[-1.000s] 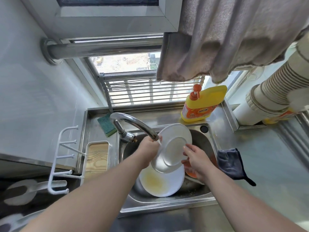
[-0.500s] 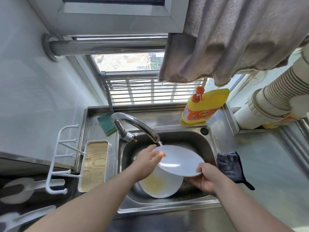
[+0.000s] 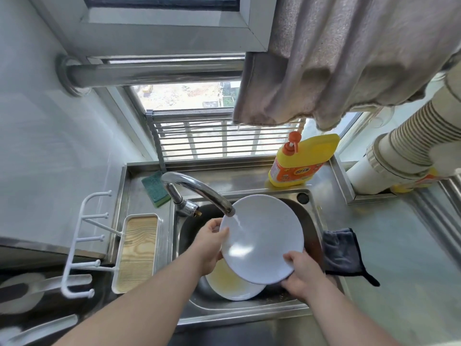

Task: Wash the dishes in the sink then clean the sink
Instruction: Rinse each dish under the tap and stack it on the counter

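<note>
Now that the white plate (image 3: 262, 239), lying flatter half a second ago, tilts face-up under the faucet (image 3: 199, 189), left hand (image 3: 210, 248) and right hand (image 3: 303, 273) pinch opposite rims, so rinsing is under way.

Plate (image 3: 262, 240) under faucet (image 3: 199, 191) — above another plate (image 3: 234, 283) in sink (image 3: 249, 313).
</note>
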Tool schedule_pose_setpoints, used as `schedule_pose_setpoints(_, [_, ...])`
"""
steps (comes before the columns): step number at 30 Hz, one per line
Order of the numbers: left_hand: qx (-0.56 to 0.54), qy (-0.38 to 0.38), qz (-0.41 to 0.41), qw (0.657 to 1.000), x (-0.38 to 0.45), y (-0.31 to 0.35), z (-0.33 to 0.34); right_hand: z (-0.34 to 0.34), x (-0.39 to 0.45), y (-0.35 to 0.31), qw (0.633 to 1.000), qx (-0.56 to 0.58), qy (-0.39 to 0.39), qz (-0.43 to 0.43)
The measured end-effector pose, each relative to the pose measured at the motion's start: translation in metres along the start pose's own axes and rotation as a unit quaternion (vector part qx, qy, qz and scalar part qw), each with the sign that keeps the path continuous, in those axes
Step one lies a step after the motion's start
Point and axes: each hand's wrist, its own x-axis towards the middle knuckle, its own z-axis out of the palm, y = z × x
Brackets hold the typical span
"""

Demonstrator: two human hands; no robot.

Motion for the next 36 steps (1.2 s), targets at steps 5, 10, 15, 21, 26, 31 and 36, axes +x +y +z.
schedule_pose_setpoints(5, [-0.069, 0.036, 0.049, 0.996, 0.000, 0.018, -0.011, 0.040, 0.012, 0.025, 0.998, 0.040, -0.028, 0.035])
schedule_pose_setpoints(10, [-0.119, 0.001, 0.004, 0.993, -0.005, 0.024, -0.029, 0.061, 0.013, 0.029, 0.998, 0.019, -0.052, 0.025])
schedule_pose_setpoints(15, [-0.137, 0.034, -0.111, 0.984, -0.001, 0.001, -0.030, 0.047, -0.004, -0.003, 0.989, -0.108, -0.022, -0.096])
schedule_pose_setpoints(21, [-0.192, 0.003, -0.189, 0.963, 0.001, -0.007, 0.024, 0.024, -0.035, -0.050, 0.834, -0.429, 0.038, -0.346])
schedule_pose_setpoints(26, [-0.352, 0.025, -0.179, 0.919, 0.042, 0.011, 0.058, 0.015, -0.072, -0.064, 0.784, -0.424, 0.046, -0.452])
schedule_pose_setpoints(31, [-0.384, 0.070, -0.154, 0.908, 0.058, 0.024, 0.090, -0.010, -0.090, -0.071, 0.737, -0.435, 0.066, -0.513])
schedule_pose_setpoints(36, [-0.266, 0.049, -0.200, 0.942, 0.058, 0.007, 0.085, -0.029, -0.076, -0.063, 0.616, -0.528, 0.055, -0.582])
